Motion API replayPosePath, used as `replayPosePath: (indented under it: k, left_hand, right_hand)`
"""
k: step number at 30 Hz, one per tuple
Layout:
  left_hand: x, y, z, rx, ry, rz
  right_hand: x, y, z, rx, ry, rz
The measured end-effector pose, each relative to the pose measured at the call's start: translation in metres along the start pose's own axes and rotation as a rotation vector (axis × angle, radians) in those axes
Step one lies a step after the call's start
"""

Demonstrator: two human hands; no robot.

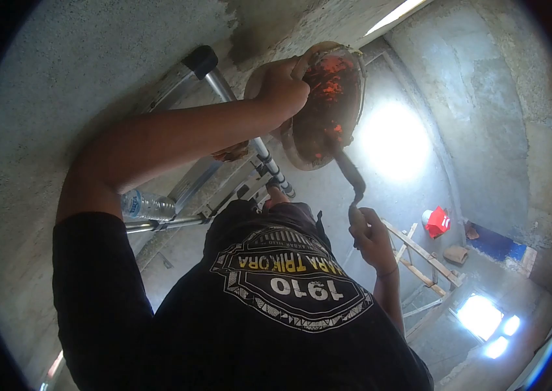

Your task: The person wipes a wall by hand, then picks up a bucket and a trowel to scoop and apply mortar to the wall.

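My left hand grips the rim of a mortar-smeared basin, which is tilted so that its inside shows. Orange-red patches show through the grey coating inside. My right hand is closed round the handle of a trowel, lower and to the right. The trowel's blade end reaches the lower rim of the basin and overlaps it in this view.
An aluminium ladder stands under me, beside the rough wall. A plastic water bottle lies near it. Far below are a wooden frame, a red item and a blue panel.
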State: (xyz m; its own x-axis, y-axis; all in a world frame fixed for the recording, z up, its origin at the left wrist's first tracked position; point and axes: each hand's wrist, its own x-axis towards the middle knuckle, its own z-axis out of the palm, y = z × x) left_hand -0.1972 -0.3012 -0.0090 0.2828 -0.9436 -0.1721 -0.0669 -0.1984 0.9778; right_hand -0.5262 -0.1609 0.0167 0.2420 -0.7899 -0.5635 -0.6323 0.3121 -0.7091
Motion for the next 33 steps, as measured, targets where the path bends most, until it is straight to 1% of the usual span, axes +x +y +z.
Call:
replayPosePath:
  k: [1,2,3,5,7,9,10,11,13,14,16,17,19,20,22,26,29,32,33]
  left_hand:
    - [0.002,-0.002,0.002,-0.018,0.038,0.031]
    - [0.004,-0.004,0.002,-0.015,0.035,0.038]
    - [0.005,-0.005,0.001,-0.035,0.032,0.011]
    - [0.006,-0.008,0.0,-0.055,0.023,-0.014]
    - [0.004,-0.007,-0.001,-0.059,-0.013,-0.057]
    - [0.001,-0.005,-0.001,-0.03,-0.049,-0.051]
    - [0.0,-0.004,0.0,-0.01,-0.075,-0.052]
    - [-0.001,-0.005,0.001,-0.001,-0.094,-0.052]
    - [-0.001,-0.009,0.0,-0.009,-0.121,-0.053]
    - [-0.003,-0.006,0.0,0.001,-0.137,-0.051]
    - [-0.009,0.002,-0.004,-0.099,-0.163,-0.13]
    - [-0.01,0.003,-0.006,-0.087,-0.177,-0.124]
    - [-0.008,0.002,-0.008,-0.096,-0.148,-0.085]
    - [-0.006,0.0,-0.009,-0.085,-0.161,-0.075]
    - [-0.007,0.0,-0.01,-0.104,-0.142,-0.1]
    - [-0.011,0.005,-0.009,-0.087,-0.165,-0.11]
    - [-0.011,0.007,-0.005,-0.072,-0.163,-0.075]
    - [-0.006,0.002,-0.004,-0.013,-0.161,0.015]
    - [-0.006,0.003,-0.004,-0.025,-0.146,0.008]
  right_hand:
    - [0.0,-0.005,0.003,-0.077,0.012,-0.167]
    - [0.0,-0.013,0.005,-0.179,0.042,-0.206]
    - [0.001,-0.02,0.008,-0.175,0.05,-0.21]
    - [0.005,-0.031,0.013,-0.31,0.159,-0.317]
    - [0.015,-0.037,0.012,-0.306,0.182,-0.322]
    - [0.031,-0.042,0.01,-0.448,0.162,-0.375]
    - [0.038,-0.049,0.011,-0.433,0.155,-0.3]
    - [0.05,-0.046,0.012,-0.42,0.166,-0.287]
    - [0.081,-0.034,0.018,-0.739,0.183,-0.391]
    - [0.091,-0.033,0.02,-0.726,0.194,-0.382]
    - [0.106,-0.038,0.029,-0.741,0.193,-0.367]
    - [0.109,-0.043,0.032,-0.727,0.206,-0.361]
    - [0.113,-0.057,0.035,-0.906,0.031,-0.291]
    - [0.115,-0.062,0.037,-0.894,0.046,-0.288]
    - [0.118,-0.071,0.039,-1.047,0.005,-0.247]
    - [0.13,-0.079,0.039,-1.056,0.058,-0.281]
    - [0.143,-0.075,0.038,-1.01,0.08,-0.259]
    - [0.154,-0.071,0.04,-1.002,0.096,-0.26]
    - [0.157,-0.07,0.042,-0.986,0.107,-0.249]
